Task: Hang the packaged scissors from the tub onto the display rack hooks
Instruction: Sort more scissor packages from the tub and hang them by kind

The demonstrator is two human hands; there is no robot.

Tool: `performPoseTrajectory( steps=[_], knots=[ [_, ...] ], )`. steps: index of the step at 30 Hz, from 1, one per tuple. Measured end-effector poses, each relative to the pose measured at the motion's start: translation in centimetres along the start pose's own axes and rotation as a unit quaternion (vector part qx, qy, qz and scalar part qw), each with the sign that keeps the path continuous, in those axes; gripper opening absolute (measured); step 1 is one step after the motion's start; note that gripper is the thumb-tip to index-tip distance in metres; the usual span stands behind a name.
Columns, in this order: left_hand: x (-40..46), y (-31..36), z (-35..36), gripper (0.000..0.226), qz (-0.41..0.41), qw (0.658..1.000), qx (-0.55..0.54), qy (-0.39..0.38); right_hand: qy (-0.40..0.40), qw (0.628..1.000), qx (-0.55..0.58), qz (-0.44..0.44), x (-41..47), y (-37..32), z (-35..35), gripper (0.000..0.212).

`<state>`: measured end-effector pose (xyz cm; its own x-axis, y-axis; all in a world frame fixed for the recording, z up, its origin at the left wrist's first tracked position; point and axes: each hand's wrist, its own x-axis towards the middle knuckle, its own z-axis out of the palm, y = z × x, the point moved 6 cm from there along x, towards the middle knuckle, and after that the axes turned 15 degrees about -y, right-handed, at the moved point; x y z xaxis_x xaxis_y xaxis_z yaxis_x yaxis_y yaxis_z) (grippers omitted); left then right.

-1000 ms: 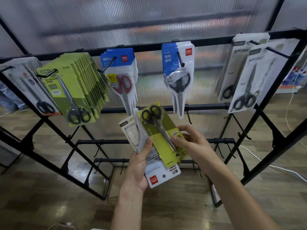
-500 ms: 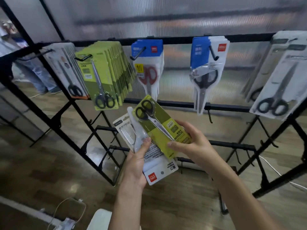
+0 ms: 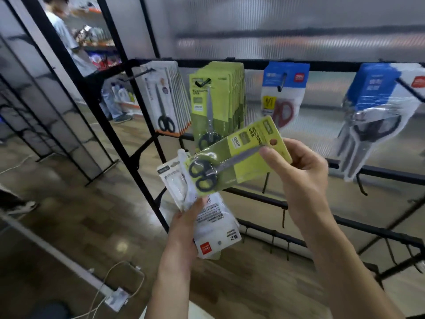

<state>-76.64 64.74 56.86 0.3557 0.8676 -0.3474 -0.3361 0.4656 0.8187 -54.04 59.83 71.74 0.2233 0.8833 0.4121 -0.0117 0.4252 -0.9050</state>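
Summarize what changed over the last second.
The right hand turned the green scissors pack from handles-up to nearly sideways, hang hole toward the rack, and lifted it off the stack. The view swung left. The left hand still grips the white packs.

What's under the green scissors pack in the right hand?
White scissors packs fanned in the left hand lie under the green pack; how many, and their upper parts, are hidden.

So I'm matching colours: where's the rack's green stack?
Head view, upper centre: the green stack hangs between the white-and-orange packs and red-handled scissors pack.
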Motion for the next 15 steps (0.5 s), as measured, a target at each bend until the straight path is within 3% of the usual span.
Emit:
performPoseTrajectory(
  steps=[3,9,15],
  knots=[
    [0.2,2.0,-1.6,0.097,0.001,0.998,0.052,-0.023,0.033,0.998,0.054,-0.026,1.8,-0.3,2.3,0.012],
    [1.0,5.1,-4.6,0.056,0.034,0.996,0.076,-0.044,0.039,0.997,0.043,-0.045,5.5,-0.1,7.4,0.014],
    [1.8,7.2,-5.5,0.061,0.026,0.994,0.085,-0.059,0.052,0.997,0.038,-0.052,9.9,0.0,10.5,0.009]
  ],
)
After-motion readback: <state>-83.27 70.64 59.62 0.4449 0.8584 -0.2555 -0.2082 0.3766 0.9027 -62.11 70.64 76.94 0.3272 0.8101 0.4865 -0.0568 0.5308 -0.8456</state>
